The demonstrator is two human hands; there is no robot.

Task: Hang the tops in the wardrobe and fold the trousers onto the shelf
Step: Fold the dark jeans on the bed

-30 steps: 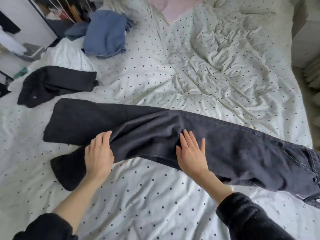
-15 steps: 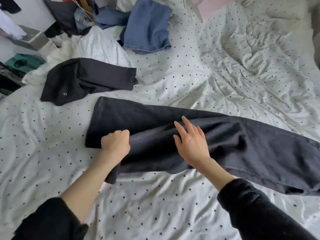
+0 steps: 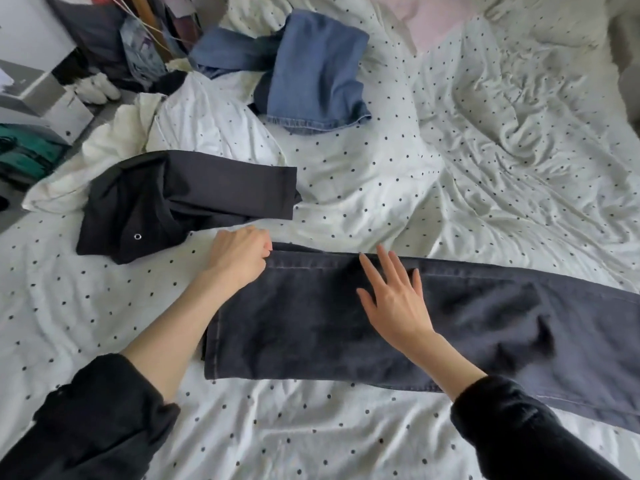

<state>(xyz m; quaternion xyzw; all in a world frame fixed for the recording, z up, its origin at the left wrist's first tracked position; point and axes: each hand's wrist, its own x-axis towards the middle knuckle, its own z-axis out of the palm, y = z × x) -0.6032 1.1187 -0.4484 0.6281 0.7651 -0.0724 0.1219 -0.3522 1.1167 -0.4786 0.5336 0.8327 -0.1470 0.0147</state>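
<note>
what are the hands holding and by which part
The left hand grips the dark jeans at their folded top-left corner; the right hand only rests flat on them.

- Dark grey jeans [image 3: 467, 327] lay stretched across the polka-dot duvet [image 3: 485, 150] of the bed, running from the middle of the view off the right edge.
- The left hand [image 3: 239, 259] gripped the far corner of the jeans' hem end, fingers [image 3: 265, 249] curled around the fabric.
- The right hand [image 3: 394, 299] rested flat on the leg, fingers spread and straight.
- Both forearms were bare, with black sleeves [image 3: 97, 420] pushed up.
- A folded black garment [image 3: 180, 199] with a metal eyelet lay just beyond the left hand, partly on a white cloth [image 3: 194, 126].
- Folded blue jeans [image 3: 315, 77] sat farther back.
- Cluttered clothing [image 3: 138, 39] showed blurred at the top left.
</note>
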